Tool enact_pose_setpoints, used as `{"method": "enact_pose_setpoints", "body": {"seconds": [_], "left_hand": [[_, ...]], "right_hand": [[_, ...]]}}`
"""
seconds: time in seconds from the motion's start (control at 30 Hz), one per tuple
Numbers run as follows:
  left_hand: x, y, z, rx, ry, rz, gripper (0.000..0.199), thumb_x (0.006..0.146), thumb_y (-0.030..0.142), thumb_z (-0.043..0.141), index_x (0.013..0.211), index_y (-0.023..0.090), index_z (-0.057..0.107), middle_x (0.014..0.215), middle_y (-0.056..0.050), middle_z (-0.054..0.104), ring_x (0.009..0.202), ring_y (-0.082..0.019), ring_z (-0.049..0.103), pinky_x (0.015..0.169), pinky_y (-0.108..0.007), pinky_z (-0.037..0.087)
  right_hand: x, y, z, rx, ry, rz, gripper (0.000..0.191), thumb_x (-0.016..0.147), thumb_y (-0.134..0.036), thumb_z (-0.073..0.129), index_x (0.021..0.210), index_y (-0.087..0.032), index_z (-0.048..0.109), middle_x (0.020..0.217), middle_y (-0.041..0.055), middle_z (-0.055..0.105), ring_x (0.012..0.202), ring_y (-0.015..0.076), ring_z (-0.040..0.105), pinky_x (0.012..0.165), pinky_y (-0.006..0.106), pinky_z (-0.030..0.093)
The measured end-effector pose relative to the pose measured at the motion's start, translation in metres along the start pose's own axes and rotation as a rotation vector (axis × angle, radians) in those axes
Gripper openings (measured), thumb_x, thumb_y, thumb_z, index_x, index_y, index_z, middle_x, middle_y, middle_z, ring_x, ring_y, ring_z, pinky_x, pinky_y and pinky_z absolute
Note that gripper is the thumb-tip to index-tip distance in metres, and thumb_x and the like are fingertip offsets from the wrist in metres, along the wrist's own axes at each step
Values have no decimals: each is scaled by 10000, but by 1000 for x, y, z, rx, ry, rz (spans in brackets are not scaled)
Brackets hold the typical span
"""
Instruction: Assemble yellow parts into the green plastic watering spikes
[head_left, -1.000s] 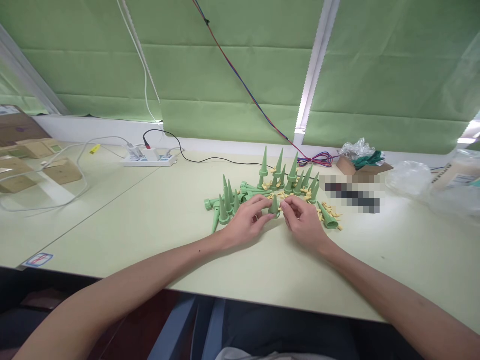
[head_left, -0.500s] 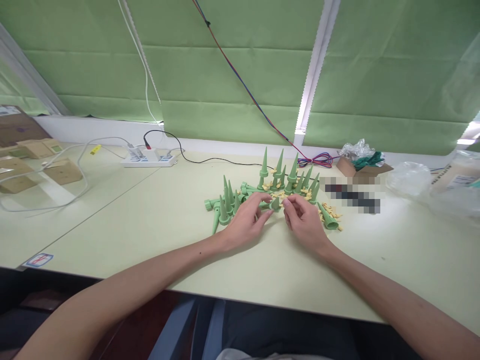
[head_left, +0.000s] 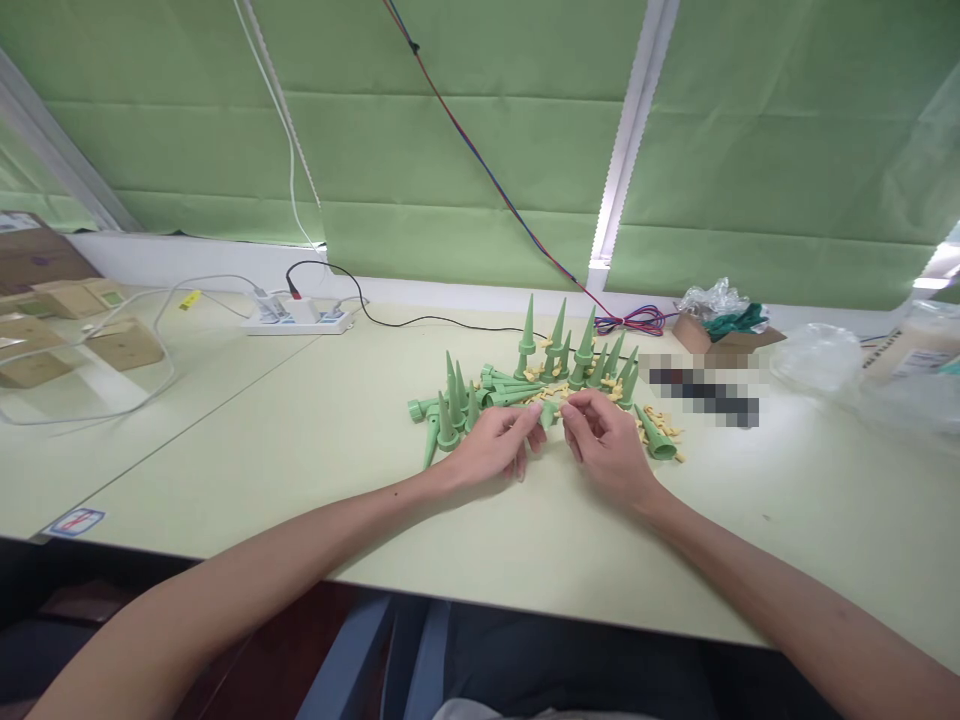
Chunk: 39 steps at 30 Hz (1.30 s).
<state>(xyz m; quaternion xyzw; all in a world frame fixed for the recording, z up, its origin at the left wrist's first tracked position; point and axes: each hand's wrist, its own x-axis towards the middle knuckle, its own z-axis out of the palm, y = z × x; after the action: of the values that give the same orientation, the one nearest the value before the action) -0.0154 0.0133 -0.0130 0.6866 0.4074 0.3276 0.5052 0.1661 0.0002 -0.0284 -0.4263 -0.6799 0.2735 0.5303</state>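
Note:
My left hand [head_left: 499, 440] is closed, thumb and fingers pinching a small green plastic watering spike [head_left: 548, 414]. Close to its right side, my right hand [head_left: 606, 440] has thumb and forefinger pressed together on a tiny yellow valve [head_left: 559, 407], mostly covered by the fingertips. Both hands hover low over the table, nearly touching. Behind them stand several upright green spikes [head_left: 585, 350] with small yellow valves around their bases. More green spikes [head_left: 450, 410] stand and lie left of my left hand. One spike [head_left: 658, 436] lies on its side among loose yellow valves [head_left: 667, 420] by my right hand.
A white power strip [head_left: 300, 318] with plugged cables sits at the back left. Cardboard pieces [head_left: 124, 342] lie farther left. At the back right are an open carton [head_left: 739, 342], clear plastic bags [head_left: 819, 357] and a blurred dark object [head_left: 705, 392]. Coiled wires [head_left: 637, 320] lie by the wall.
My left hand has turned and closed on the green spike, which is now lifted and tilted between the hands. My right hand has barely moved, keeping its pinch.

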Motion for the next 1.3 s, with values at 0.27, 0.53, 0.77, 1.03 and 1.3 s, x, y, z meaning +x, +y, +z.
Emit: {"method": "enact_pose_setpoints", "body": {"seconds": [0.27,0.53,0.77,1.03,1.3], "left_hand": [[0,1,-2,-13,-28,8,577,938,663,407,763,148,600,560,11,545,424,-101,532,408,-210,378],[2,-4,-4,107,-18,53,539,937,663,405,759,175,547,474,23,542,422,-137,529,462,-241,415],[1,-2,-6,181,1,95,487,950,618,426,752,182,513,493,26,551,451,-143,548,488,-246,423],[0,3,-6,294,38,162,377,949,533,489,799,187,511,521,34,531,471,-132,527,483,-234,380],[1,-1,-4,328,94,283,288,899,440,602,835,191,472,664,20,542,523,-123,548,473,-227,381]], "right_hand": [[2,0,-1,18,-10,16,269,967,-461,537,870,-210,551,630,-31,547,481,100,475,471,240,391],[3,-2,-3,-41,-36,34,286,977,-447,519,827,-206,552,607,-32,544,487,107,472,492,250,380],[4,-3,-5,-82,-65,29,300,986,-425,499,788,-204,543,591,-34,521,493,110,457,511,256,370],[2,-2,-5,-99,-53,18,318,991,-409,482,745,-208,500,544,-47,470,476,110,429,506,261,352],[3,0,-4,-135,-23,-30,391,993,-392,465,649,-212,425,509,-48,418,462,107,382,501,275,310]]}}
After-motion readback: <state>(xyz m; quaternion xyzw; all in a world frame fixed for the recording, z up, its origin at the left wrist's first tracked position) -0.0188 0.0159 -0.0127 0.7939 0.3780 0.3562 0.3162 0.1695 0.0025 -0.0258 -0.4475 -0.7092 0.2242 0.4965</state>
